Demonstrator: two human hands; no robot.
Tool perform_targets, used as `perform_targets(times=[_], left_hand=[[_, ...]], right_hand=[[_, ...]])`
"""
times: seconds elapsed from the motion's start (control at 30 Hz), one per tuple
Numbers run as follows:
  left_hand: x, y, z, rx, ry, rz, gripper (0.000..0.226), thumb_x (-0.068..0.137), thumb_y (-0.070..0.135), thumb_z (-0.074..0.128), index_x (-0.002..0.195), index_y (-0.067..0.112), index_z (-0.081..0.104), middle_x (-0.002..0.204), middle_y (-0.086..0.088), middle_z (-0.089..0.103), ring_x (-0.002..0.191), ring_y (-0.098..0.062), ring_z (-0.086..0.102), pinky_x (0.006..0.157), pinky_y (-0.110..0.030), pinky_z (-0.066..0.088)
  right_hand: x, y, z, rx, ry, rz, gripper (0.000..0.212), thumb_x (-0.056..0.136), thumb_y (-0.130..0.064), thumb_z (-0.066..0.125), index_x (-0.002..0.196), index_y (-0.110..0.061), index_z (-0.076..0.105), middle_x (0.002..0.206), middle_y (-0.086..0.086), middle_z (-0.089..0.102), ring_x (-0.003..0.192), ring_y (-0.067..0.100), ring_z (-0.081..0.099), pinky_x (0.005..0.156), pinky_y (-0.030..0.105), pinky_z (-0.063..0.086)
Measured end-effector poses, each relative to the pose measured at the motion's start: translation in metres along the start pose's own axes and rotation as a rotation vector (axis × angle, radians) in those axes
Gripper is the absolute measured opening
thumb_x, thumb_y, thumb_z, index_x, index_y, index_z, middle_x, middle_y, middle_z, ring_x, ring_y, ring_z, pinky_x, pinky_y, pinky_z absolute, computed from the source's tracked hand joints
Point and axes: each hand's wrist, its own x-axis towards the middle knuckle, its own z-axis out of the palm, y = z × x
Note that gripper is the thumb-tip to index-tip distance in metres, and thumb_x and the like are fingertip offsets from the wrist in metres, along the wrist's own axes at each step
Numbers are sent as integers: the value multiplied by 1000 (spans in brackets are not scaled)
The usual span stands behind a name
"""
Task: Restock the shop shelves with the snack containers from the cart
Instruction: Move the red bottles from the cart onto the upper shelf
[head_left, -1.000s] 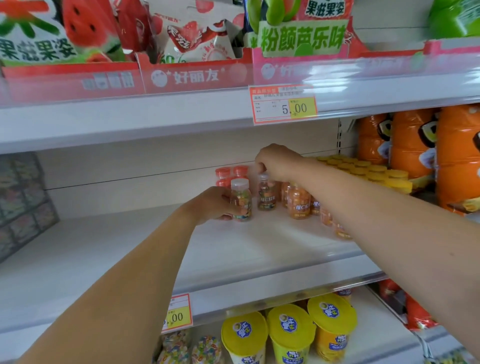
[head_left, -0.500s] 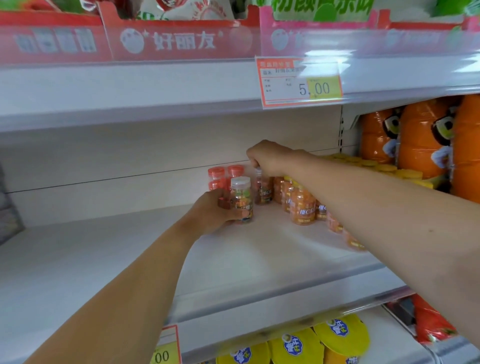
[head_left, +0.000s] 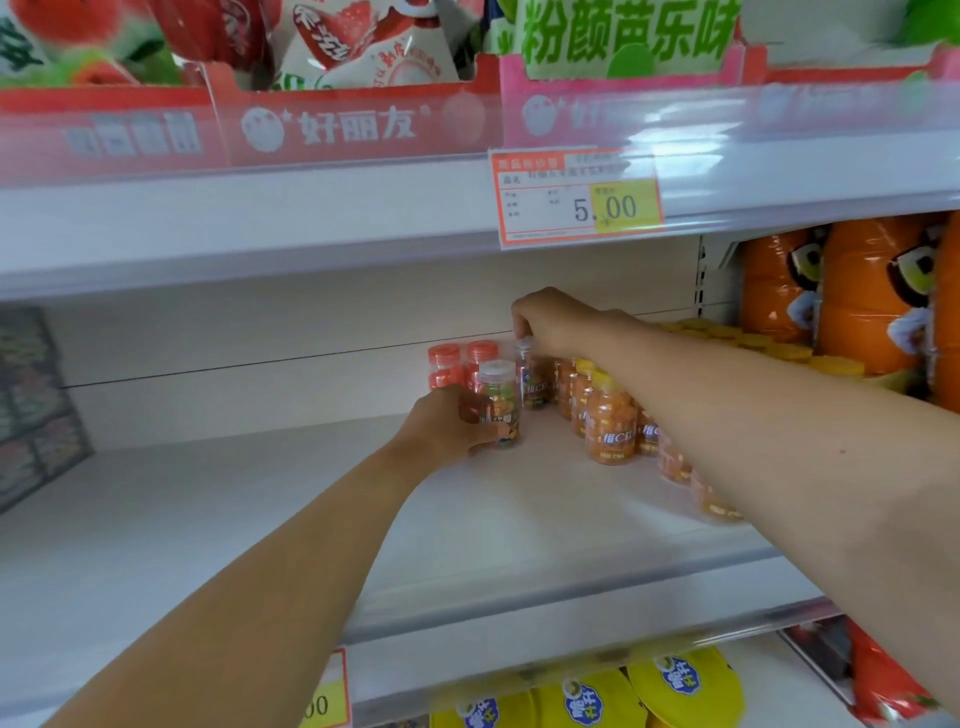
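Standing on the shelf (head_left: 260, 519), one white-capped bottle (head_left: 497, 402) is gripped by the left hand (head_left: 447, 426), a second bottle (head_left: 531, 376) at its 1 o'clock pinched at the cap by the right hand (head_left: 556, 319) (orange rows (head_left: 610, 421) packed close at 3 o'clock): neighbours could be toppled by a nudge.

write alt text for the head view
A person's left grip holds a white-capped candy bottle upright on a white shelf, while the right grip pinches the cap of a second bottle behind it. Beside them stand red-capped bottles and yellow-capped bottles.
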Motion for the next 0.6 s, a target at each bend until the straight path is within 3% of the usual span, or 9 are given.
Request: perform_targets(times=[0.17,0.27,0.33,0.43,0.53,0.6], left_hand=[[5,12,5,67,-39,-18,32,77,23,76,102,9,62,87,0,68,69,-12,64,61,-18,52],[15,20,15,-2,-51,-65,38,76,18,77,109,6,63,80,1,65,62,-8,60,48,-12,48],[22,24,24,-50,-35,-101,39,76,18,77,109,5,62,77,2,62,61,-9,58,47,-13,48],[32,25,36,-13,50,-145,43,76,28,77,108,5,61,83,-5,61,65,-15,55,55,-23,48],[37,28,46,-12,90,-166,43,77,32,76,106,7,57,75,0,56,63,-12,51,54,-21,41],[38,30,49,-21,119,-181,42,77,33,76,103,9,55,72,2,52,65,-12,50,60,-23,42]], right_hand=[[-9,1,-21,-63,-25,20,32,83,6,53,112,1,64,117,15,61,106,28,58,86,32,49],[-24,9,-33,-123,-39,44,29,87,-4,51,114,-3,62,118,12,61,108,27,58,94,34,48],[-36,18,-37,-138,-68,73,32,91,-8,47,120,-4,60,123,13,59,112,28,56,96,35,47],[-48,30,-37,-119,-123,110,33,96,-15,42,122,-5,60,125,13,59,113,29,56,96,35,47],[-57,38,-33,-85,-183,108,34,101,-24,39,113,-3,62,114,13,61,101,26,57,77,28,45],[-60,42,-31,-61,-216,107,36,101,-29,39,110,-4,63,110,12,63,97,25,57,75,28,43]])
